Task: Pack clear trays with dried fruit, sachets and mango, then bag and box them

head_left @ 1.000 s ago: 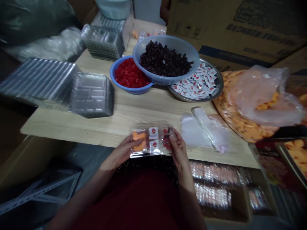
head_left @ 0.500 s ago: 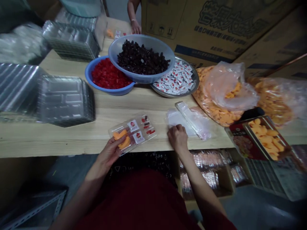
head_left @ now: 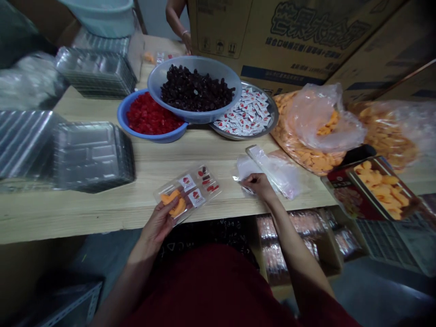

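My left hand [head_left: 161, 220] is closed on the near left corner of a clear compartment tray [head_left: 209, 197], thumb on top. Orange curved pieces [head_left: 175, 202] lie under and beside the thumb. Two white printed sachets [head_left: 195, 197] fill the middle compartments, and small red and dark pieces [head_left: 206, 180] are in the far right ones. My right hand [head_left: 259, 184] pinches the left edge of a thin clear plastic bag [head_left: 244, 165] lying flat on the table. Beside it is a folded stack of clear bags [head_left: 267, 168].
Behind stand a blue basin of red pieces [head_left: 152, 114], a basin of dark pieces [head_left: 197, 91] and a metal bowl of sachets [head_left: 245, 113]. Stacked clear trays [head_left: 91, 154] are at left. Bagged orange pieces [head_left: 306, 154] and an orange-filled box [head_left: 379, 190] are at right. A person's arm [head_left: 179, 22] shows behind.
My right hand has turned, its fingers now pinching the bag's edge and lifting it a little. My left hand still holds the tray. The camera view has shifted slightly.
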The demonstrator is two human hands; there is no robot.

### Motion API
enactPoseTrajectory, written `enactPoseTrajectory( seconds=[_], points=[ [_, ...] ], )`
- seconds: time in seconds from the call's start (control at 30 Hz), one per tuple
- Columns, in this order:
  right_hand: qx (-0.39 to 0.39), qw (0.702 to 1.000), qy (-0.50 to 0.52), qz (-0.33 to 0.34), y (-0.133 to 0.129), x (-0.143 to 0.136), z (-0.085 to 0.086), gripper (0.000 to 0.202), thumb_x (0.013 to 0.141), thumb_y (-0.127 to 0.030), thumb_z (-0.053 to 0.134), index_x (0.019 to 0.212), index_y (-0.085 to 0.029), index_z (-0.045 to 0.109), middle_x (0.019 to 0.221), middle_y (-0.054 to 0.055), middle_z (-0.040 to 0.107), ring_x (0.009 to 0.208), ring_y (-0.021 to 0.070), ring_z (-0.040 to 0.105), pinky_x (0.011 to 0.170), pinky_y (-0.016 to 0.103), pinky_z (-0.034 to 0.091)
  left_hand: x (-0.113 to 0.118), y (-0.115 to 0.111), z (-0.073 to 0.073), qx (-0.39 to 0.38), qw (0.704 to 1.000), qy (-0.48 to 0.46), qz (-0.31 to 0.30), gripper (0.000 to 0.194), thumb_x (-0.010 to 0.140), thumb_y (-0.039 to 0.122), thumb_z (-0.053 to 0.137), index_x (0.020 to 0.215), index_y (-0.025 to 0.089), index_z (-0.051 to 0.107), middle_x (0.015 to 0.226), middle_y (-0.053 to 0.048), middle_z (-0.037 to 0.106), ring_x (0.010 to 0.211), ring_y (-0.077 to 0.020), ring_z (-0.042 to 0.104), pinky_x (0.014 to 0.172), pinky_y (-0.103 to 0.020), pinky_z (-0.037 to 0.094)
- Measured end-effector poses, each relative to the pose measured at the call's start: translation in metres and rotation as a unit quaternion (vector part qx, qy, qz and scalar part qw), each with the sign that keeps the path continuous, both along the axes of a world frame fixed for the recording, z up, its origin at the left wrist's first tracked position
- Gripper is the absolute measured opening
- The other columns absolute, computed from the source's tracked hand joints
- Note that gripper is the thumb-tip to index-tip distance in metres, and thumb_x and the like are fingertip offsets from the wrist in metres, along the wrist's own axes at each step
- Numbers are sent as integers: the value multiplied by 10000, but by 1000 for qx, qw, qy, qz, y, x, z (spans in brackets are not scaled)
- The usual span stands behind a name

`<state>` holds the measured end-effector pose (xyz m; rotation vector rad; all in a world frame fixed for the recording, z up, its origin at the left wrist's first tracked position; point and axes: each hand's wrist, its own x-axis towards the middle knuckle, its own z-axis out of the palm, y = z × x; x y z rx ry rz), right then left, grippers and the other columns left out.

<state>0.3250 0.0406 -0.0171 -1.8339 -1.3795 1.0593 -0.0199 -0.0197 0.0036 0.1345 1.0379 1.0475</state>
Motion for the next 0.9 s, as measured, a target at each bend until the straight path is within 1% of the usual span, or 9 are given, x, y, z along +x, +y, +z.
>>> enactPoseTrajectory(
  seconds=[0.1,0.17,0.23,0.33,0.43,0.53,0.67,0.77,0.9],
  points=[
    [-25,992,127,-6,2,12,-2,478,580,-599,843,557,-164,647,511,-10,594,470,84,446,484,225,357,3,3,0,-4,1000,1,-2,345,852,63,685,1187,142,701,1088,-88,778,946,-188,764,895,-306,644],
    [-37,984,174,-2,2,16,-1,482,553,-606,853,582,-155,683,540,3,628,489,89,486,494,218,388,8,6,1,1,1000,5,-6,340,834,73,711,1168,141,704,1066,-77,778,918,-177,765,876,-277,644],
    [-35,982,184,-4,1,17,-1,454,557,-580,853,609,-154,705,567,9,654,505,94,510,503,218,414,16,8,3,15,1000,4,-15,365,822,98,737,1181,148,699,1109,-83,770,956,-191,761,892,-287,640],
    [1,984,174,-23,-3,9,-3,365,571,-492,839,618,-159,699,558,-6,640,496,90,490,502,220,403,38,13,5,48,998,-7,-31,405,797,148,781,1194,153,696,1160,-99,760,1029,-221,747,926,-326,630],
    [41,985,162,-52,-9,-1,-5,271,602,-405,792,604,-172,653,535,-31,590,488,83,452,503,222,365,64,17,3,87,995,-6,-41,431,751,201,841,1158,156,706,1136,-88,767,1047,-230,739,955,-343,614],
    [71,981,154,-93,-16,-7,-5,240,671,-388,725,621,-190,599,541,-45,548,499,87,426,509,231,338,82,15,1,110,993,19,-45,488,723,255,878,1170,176,700,1126,-75,769,1099,-241,721,992,-359,591],
    [132,975,113,-137,-22,-13,-1,198,739,-357,664,667,-202,562,594,-44,537,567,107,458,572,246,378,88,2,2,124,990,64,-38,526,730,311,880,1207,194,691,1196,-70,753,1178,-252,685,1038,-353,549],
    [160,976,61,-133,-23,-20,3,150,753,-314,620,675,-205,553,632,-36,544,601,116,472,612,251,401,88,-8,2,120,988,81,-44,526,734,320,878,1209,199,687,1188,-65,754,1132,-239,703,1020,-339,545],
    [164,980,-7,-115,-21,-32,6,101,774,-269,564,694,-216,532,632,-42,533,581,117,460,598,252,377,93,-17,0,97,991,76,-60,517,734,312,878,1197,187,686,1149,-65,763,1045,-225,725,966,-332,557]
  ],
)
